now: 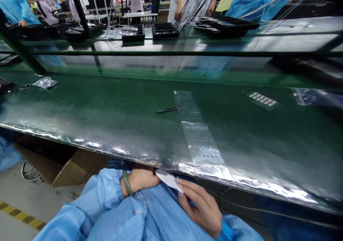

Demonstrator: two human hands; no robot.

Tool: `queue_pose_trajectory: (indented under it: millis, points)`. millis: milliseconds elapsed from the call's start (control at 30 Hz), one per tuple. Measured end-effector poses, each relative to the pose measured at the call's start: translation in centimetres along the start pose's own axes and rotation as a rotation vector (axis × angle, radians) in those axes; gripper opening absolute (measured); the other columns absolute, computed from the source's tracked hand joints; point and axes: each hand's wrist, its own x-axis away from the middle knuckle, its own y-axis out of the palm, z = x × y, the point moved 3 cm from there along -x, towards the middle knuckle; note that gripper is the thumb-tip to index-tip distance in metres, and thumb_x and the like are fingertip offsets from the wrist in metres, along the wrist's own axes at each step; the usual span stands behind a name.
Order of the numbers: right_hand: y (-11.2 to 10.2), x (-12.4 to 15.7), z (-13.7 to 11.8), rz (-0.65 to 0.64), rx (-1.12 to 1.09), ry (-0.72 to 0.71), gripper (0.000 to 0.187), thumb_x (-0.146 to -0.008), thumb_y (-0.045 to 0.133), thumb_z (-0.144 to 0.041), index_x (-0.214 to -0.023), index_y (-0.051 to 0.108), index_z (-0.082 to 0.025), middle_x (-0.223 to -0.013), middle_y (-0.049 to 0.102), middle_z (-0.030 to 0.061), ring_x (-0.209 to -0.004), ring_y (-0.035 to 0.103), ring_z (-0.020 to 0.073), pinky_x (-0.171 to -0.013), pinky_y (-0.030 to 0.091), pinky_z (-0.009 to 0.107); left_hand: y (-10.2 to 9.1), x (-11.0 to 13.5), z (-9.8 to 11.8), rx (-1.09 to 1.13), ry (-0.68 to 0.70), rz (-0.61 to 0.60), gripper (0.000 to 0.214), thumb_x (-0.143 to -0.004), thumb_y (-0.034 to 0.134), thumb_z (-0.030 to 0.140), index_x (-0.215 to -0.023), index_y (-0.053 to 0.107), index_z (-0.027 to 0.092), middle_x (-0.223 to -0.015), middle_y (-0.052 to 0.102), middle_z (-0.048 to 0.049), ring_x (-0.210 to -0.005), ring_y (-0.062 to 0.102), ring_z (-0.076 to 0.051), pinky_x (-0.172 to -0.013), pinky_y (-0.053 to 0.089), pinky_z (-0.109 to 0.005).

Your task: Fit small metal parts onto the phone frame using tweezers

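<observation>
Close to my body, at the table's front edge, a small white piece that looks like paper or a label sheet (pixel 168 180) spans the gap between my two hands. Its right end is pinched between the thumb and fingers of my right hand (pixel 200 207). The other end runs into my left hand (pixel 142 179), which is curled, its fingertips partly hidden. A green bangle (pixel 127 183) circles the left wrist. On the table beyond lies a long clear plastic strip (pixel 199 130) with rows of small marks. Dark tweezers (pixel 167 110) rest with their tips at its left edge.
The green table (pixel 120 105) has a shiny front edge. A sheet of pale squares (pixel 264 99) and a plastic bag (pixel 311 97) lie right, another bag (pixel 46 83) far left. Black trays (pixel 165 30) stand on the raised shelf. An open cardboard box (pixel 77 164) sits below. Several people work behind.
</observation>
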Motion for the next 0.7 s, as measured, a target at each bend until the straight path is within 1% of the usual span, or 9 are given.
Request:
queue_pose_trajectory:
  millis: [100,167,267,367,433,500,567,633,700]
  points:
    - [0.1,-0.7,0.2,-0.058,-0.046,0.016,0.021,-0.083,0.054,-0.01,-0.1,0.061,-0.021,-0.096,0.07,0.0093,-0.084,0.068,0.0179,-0.07,0.056,0.027,-0.1,0.7,-0.2,0.005,-0.009,0.019,0.038,-0.089,0.04,0.045,-0.111,0.062,0.023,-0.108,0.067,-0.0023,-0.11,0.055,-0.024,-0.096,0.044,-0.033]
    - [0.4,-1.0,0.2,-0.114,-0.083,0.006,0.019,-0.085,0.052,-0.011,-0.1,0.059,-0.02,-0.099,0.069,0.0108,-0.086,0.067,0.0182,-0.07,0.056,0.028,-0.1,1.0,-0.3,0.008,-0.016,0.028,0.04,-0.089,0.04,0.047,-0.112,0.061,0.023,-0.107,0.067,-0.0025,-0.11,0.055,-0.024,-0.095,0.045,-0.034]
    - [0.7,-1.2,-0.2,-0.181,-0.146,-0.03,0.019,-0.089,0.048,-0.013,-0.105,0.057,-0.02,-0.1,0.069,0.0115,-0.085,0.066,0.0176,-0.068,0.054,0.028,-0.2,1.4,-0.4,0.012,-0.021,0.027,0.035,-0.088,0.042,0.04,-0.114,0.06,0.024,-0.107,0.067,-0.0025,-0.111,0.055,-0.024,-0.094,0.045,-0.034]
    - [0.8,-1.4,-1.1,-0.229,-0.192,-0.13,0.024,-0.095,0.039,-0.017,-0.11,0.058,-0.021,-0.101,0.069,0.0103,-0.087,0.066,0.017,-0.071,0.053,0.027,-0.4,1.6,-0.5,0.016,-0.012,0.009,0.033,-0.086,0.046,0.031,-0.116,0.059,0.026,-0.109,0.067,-0.0026,-0.114,0.053,-0.025,-0.096,0.043,-0.034]
    - [0.9,-1.5,-1.3,-0.251,-0.193,-0.199,0.025,-0.096,0.039,-0.018,-0.112,0.058,-0.021,-0.101,0.069,0.009,-0.089,0.065,0.0167,-0.073,0.053,0.027,-0.5,1.7,-0.7,0.017,-0.003,-0.001,0.034,-0.084,0.047,0.028,-0.116,0.059,0.026,-0.11,0.066,-0.0031,-0.116,0.052,-0.026,-0.097,0.043,-0.034]
    - [1.1,-1.5,-0.7,-0.248,-0.096,-0.189,0.022,-0.094,0.046,-0.021,-0.111,0.059,-0.019,-0.098,0.07,0.0089,-0.087,0.066,0.0175,-0.073,0.053,0.027,-0.6,1.7,-1.0,0.018,0.006,-0.006,0.036,-0.083,0.047,0.025,-0.117,0.058,0.025,-0.112,0.065,-0.0035,-0.116,0.051,-0.026,-0.097,0.043,-0.035]
    - [1.5,-1.3,0.5,-0.225,0.099,-0.099,0.023,-0.093,0.048,-0.028,-0.106,0.062,-0.016,-0.088,0.071,0.0093,-0.076,0.068,0.0187,-0.064,0.054,0.027,-0.7,1.8,-1.2,0.023,0.015,-0.006,0.038,-0.082,0.049,0.023,-0.119,0.057,0.024,-0.114,0.064,-0.0036,-0.115,0.051,-0.026,-0.097,0.043,-0.035]
    - [1.7,-1.1,1.5,-0.209,0.259,-0.017,0.029,-0.095,0.041,-0.031,-0.096,0.067,-0.016,-0.076,0.07,0.0084,-0.06,0.066,0.0184,-0.051,0.052,0.026,-0.8,1.8,-1.4,0.03,0.024,-0.003,0.039,-0.081,0.05,0.022,-0.12,0.055,0.024,-0.116,0.062,-0.0038,-0.115,0.051,-0.025,-0.097,0.042,-0.035]
    - [1.8,-1.1,1.6,-0.229,0.282,-0.014,0.034,-0.096,0.037,-0.028,-0.087,0.068,-0.018,-0.072,0.07,0.0068,-0.055,0.064,0.0168,-0.048,0.049,0.025,-1.0,1.9,-1.3,0.034,0.034,-0.004,0.04,-0.081,0.051,0.02,-0.12,0.055,0.024,-0.117,0.062,-0.0036,-0.114,0.051,-0.023,-0.097,0.042,-0.033]
